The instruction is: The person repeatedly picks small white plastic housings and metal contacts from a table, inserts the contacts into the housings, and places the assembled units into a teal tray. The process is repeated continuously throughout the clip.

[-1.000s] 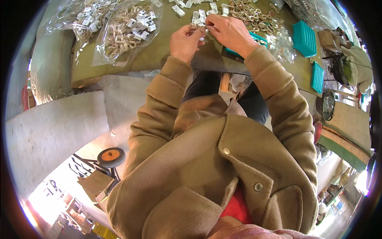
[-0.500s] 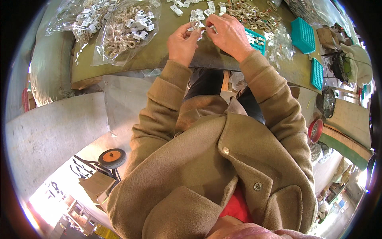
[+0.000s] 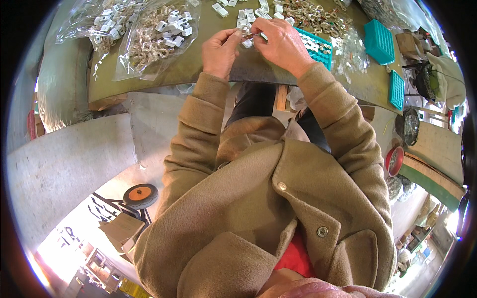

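Over the front part of the table my two hands meet, fingertips almost touching. My left hand (image 3: 219, 53) is closed in a pinch on a small pale, partly see-through piece (image 3: 246, 31). The fingers of my right hand (image 3: 284, 43) are bent in against the same spot, closed on something too small and covered to make out. Small white plastic parts (image 3: 245, 16) lie just beyond my fingertips. Right beside my right hand is a teal tray (image 3: 325, 63) with rows of small round white pieces, partly covered by that hand.
See-through bags of white parts and beige coiled cords (image 3: 149, 44) lie at the left. A heap of beige cord pieces (image 3: 313, 17) is at the back, with small see-through pieces (image 3: 349, 55) scattered beside the tray. Further right stand a teal basket (image 3: 379, 42) and another teal tray (image 3: 396, 90).
Both hands have shifted slightly left, the left one also a little nearer to me. More of the teal tray beside my right hand now shows.
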The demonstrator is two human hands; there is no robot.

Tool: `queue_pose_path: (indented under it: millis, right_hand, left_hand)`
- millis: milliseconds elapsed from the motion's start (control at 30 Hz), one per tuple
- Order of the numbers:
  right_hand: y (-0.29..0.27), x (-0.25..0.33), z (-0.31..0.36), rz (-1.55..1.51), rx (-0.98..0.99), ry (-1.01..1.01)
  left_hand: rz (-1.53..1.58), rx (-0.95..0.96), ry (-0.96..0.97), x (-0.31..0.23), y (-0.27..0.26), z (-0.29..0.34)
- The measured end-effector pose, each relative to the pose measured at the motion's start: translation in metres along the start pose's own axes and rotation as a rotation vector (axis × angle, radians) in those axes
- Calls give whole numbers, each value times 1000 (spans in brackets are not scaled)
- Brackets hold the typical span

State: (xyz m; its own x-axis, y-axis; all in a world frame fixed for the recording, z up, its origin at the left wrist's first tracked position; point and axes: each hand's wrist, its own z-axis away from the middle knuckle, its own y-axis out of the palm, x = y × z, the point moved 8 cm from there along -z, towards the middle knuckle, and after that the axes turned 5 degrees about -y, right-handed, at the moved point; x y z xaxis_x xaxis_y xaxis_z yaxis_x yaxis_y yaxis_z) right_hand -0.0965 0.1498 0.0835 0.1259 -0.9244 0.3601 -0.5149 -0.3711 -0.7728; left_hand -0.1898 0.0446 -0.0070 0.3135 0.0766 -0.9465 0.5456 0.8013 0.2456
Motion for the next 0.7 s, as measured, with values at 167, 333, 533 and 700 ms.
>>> queue_pose_path:
  millis: [167, 333, 533, 700]
  right_hand:
    - [4, -6, 2, -125, 36, 121]
    - [7, -9, 8, -318, 14, 260]
    - [19, -19, 15, -147, 132, 325]
    - [17, -21, 18, 106, 120, 255]
  left_hand:
    - [184, 84, -155, 9, 4, 2]
    - [182, 57, -72, -2, 2, 2]
    - [496, 193, -185, 3, 11, 4]
    - [445, 150, -304, 17, 5, 8]
